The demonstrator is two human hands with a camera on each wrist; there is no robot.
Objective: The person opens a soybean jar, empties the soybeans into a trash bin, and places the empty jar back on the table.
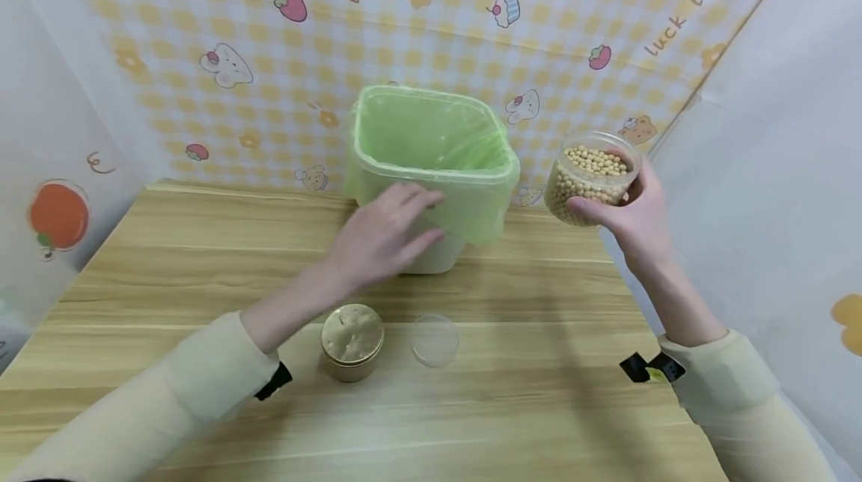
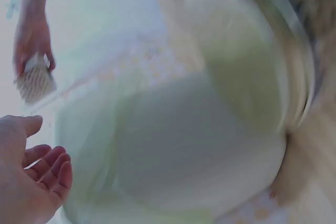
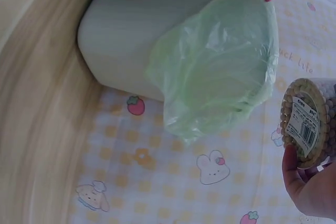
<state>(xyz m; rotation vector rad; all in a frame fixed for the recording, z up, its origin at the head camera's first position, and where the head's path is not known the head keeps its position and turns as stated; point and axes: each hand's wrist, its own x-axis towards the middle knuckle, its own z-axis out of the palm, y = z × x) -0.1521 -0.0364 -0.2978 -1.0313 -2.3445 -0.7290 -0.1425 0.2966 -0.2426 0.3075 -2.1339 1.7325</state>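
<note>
My right hand (image 1: 640, 220) grips an uncapped clear jar (image 1: 555, 194) of pale round beans (image 1: 595, 162), held up right of the bin with its mouth leaning toward me. A barcode label (image 3: 304, 124) shows on the jar's base in the right wrist view. In front of the bin (image 1: 431, 261), my left hand (image 1: 377, 235) hovers with relaxed, slightly bent fingers and holds nothing. A pale green bag (image 1: 465, 205) lines the bin and folds over its rim. Whether the left fingers touch the bag is unclear in the head view; the left wrist view is blurred.
On the wooden table (image 1: 525, 407), a round gold tin (image 1: 352, 340) with a dented top stands below my left forearm. A clear disc-shaped lid (image 1: 435, 340) lies right of it. Behind the bin hangs a yellow checked cloth (image 1: 431, 40); white sheets flank both sides.
</note>
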